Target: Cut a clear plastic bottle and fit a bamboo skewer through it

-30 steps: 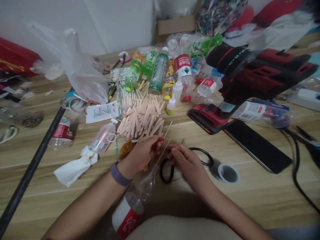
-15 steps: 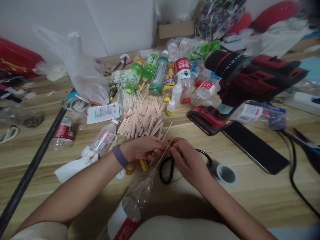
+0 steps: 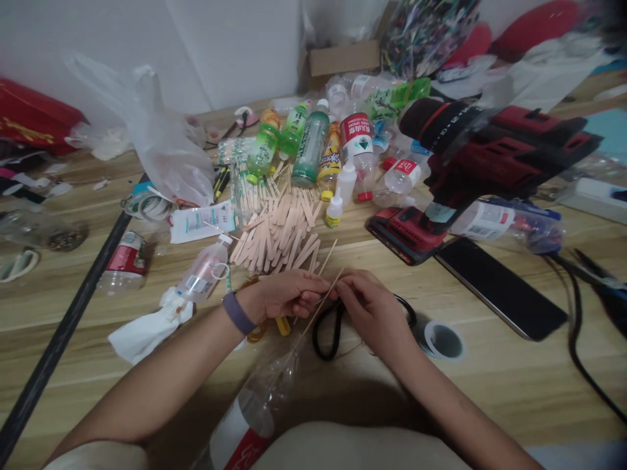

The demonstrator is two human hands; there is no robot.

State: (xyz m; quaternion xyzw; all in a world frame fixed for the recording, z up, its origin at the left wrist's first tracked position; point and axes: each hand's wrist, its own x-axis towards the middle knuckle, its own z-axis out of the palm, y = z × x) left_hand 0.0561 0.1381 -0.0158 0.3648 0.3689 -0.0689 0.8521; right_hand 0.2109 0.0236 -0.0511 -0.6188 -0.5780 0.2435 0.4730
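Observation:
My left hand (image 3: 289, 294), with a purple band at the wrist, is closed with its fingertips on thin wooden sticks (image 3: 329, 256). Opposite it, the fingertips of my right hand (image 3: 369, 310) pinch together close to the sticks. What they pinch is too small to make out. One stick slants down to the neck of a clear plastic bottle (image 3: 281, 372) with a red and white label, which leans towards me at the table's near edge. Beneath my hands lie black-handled scissors (image 3: 327, 339), mostly hidden, and a yellow object (image 3: 281, 325).
Flat craft sticks (image 3: 277, 232) are heaped beyond my hands, with several drink bottles (image 3: 312, 147) behind. A red and black cordless drill (image 3: 460, 170) stands at right, near a phone (image 3: 502, 287) and a tape roll (image 3: 443, 341). A dark rod (image 3: 73, 323) crosses the left side.
Both hands stay close together and have shifted only slightly. The right fingertips have moved a little nearer the stick. The bottle has barely moved.

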